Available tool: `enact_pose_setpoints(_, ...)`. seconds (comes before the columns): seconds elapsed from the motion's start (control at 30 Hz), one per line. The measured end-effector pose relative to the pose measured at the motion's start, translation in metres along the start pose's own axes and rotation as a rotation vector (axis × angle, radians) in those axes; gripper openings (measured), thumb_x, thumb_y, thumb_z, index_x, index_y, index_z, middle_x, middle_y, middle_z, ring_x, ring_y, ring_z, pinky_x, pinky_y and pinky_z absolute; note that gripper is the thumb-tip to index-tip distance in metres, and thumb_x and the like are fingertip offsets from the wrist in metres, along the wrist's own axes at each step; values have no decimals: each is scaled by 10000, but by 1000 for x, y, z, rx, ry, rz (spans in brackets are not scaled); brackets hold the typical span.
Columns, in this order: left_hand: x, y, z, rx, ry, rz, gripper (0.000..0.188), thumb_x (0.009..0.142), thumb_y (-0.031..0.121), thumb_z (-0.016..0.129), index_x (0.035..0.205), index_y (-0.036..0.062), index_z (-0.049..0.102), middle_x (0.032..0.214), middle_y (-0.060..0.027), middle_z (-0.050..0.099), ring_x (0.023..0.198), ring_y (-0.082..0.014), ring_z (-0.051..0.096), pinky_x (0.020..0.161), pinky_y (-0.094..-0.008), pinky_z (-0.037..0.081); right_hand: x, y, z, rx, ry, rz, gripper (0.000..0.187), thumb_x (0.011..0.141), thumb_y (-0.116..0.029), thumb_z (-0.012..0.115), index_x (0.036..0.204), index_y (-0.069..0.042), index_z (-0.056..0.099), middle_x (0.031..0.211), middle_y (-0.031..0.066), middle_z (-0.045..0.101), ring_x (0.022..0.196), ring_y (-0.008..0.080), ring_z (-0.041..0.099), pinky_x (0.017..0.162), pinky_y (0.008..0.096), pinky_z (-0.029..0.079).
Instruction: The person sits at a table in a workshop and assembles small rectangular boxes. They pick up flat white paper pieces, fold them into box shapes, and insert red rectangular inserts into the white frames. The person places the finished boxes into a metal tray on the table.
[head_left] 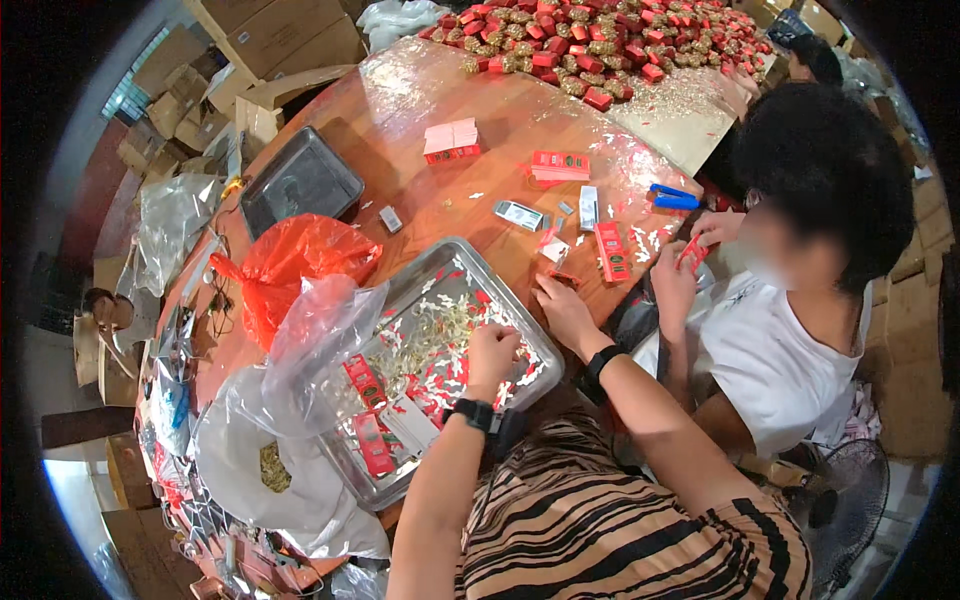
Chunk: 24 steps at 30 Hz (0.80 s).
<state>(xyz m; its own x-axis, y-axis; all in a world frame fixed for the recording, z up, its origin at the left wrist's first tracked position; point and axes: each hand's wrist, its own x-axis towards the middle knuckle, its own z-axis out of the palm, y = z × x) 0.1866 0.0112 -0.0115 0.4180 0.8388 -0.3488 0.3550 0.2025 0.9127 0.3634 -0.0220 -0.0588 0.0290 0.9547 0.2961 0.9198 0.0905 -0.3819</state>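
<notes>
My left hand (494, 358) is over the right part of a metal tray (548, 372), its fingers curled together. Whatever they may hold is too small to make out. Under it lie loose red and white paper scraps (455, 385) and pale gold shreds (425, 345). Past the tray's right rim, my right hand (566, 312) rests at the wooden table, fingers stretched toward a small red and white card piece (556, 252). Red printed cards (372, 442) and a white card stack (410, 426) lie in the tray's near left part.
A co-worker in a white shirt (765, 340) sits at right, holding a red piece. A blue stapler (673, 197), staple boxes (520, 214) and card stacks (452, 140) are on the table. Red-gold items (590, 50) are heaped far back. Plastic bags (310, 270) crowd the left.
</notes>
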Motion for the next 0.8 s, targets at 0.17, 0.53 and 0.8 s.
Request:
enact_pose_setpoints(0.17,-44,36,-71,-182,165,54,130,782,48,588,865,-21,659,660,-53,617,526,-80,546,452,-203,418,-5,1,8,-101,-53,-18,331,792,-50,436,1099,29,529,1279,156,422,1150,291,448,899,377,403)
enact_pose_setpoints(0.53,-146,58,-180,594,658,424,110,748,47,616,835,17,677,635,-79,574,709,-181,508,672,-317,406,4,-51,-42,24,165,4,217,716,-21,558,932,-29,557,1002,130,537,875,317,550,736,392,460)
enact_pose_setpoints(0.8,-174,13,-219,-44,580,137,109,820,63,589,817,-35,636,589,-10,558,490,-48,470,457,-198,359,-9,-216,55,117,-539,143,506,656,-504,683,838,-45,574,924,137,583,865,313,579,706,416,465)
